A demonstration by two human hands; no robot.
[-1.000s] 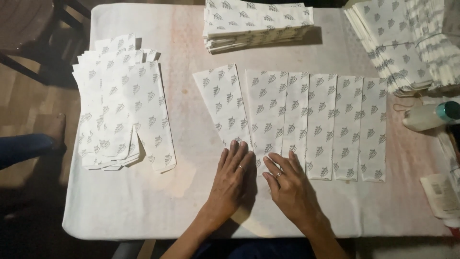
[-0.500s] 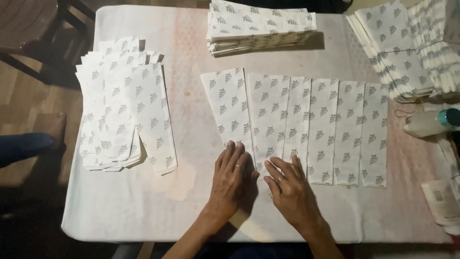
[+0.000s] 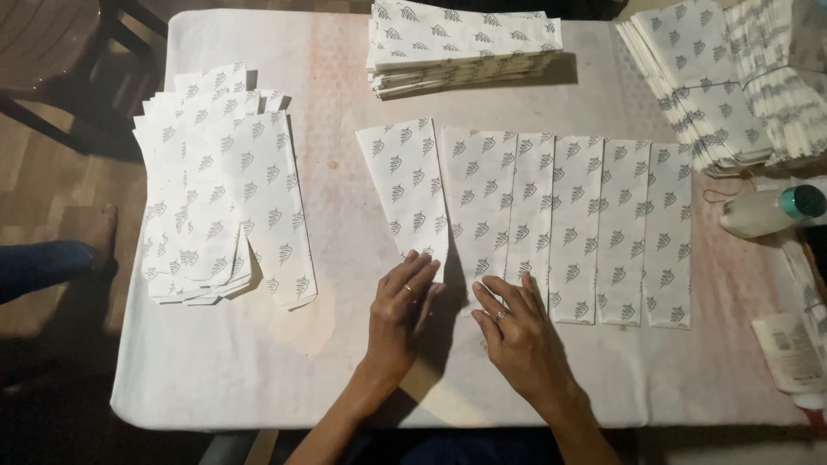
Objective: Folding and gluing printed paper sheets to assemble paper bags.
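A row of overlapping white paper sheets [image 3: 586, 224] printed with small grey leaf marks lies fanned across the table. The leftmost sheet [image 3: 405, 189] is angled a little apart from the others. My left hand [image 3: 401, 314] rests flat with its fingertips on the near end of that sheet. My right hand [image 3: 517, 331] lies flat beside it, fingers spread on the near ends of the neighbouring sheets. Neither hand grips anything.
A loose pile of the same printed paper [image 3: 220, 189] sits at the table's left. A neat stack [image 3: 465, 43] lies at the far middle, more stacks [image 3: 724, 86] at far right. A white bottle with a green cap [image 3: 771, 211] and a tube [image 3: 788, 353] lie at right. Someone's foot [image 3: 90, 232] is on the floor.
Both hands have stayed on the near ends of the sheets, shifting only slightly. The leftmost sheet looks nudged a bit. The piles have not moved.
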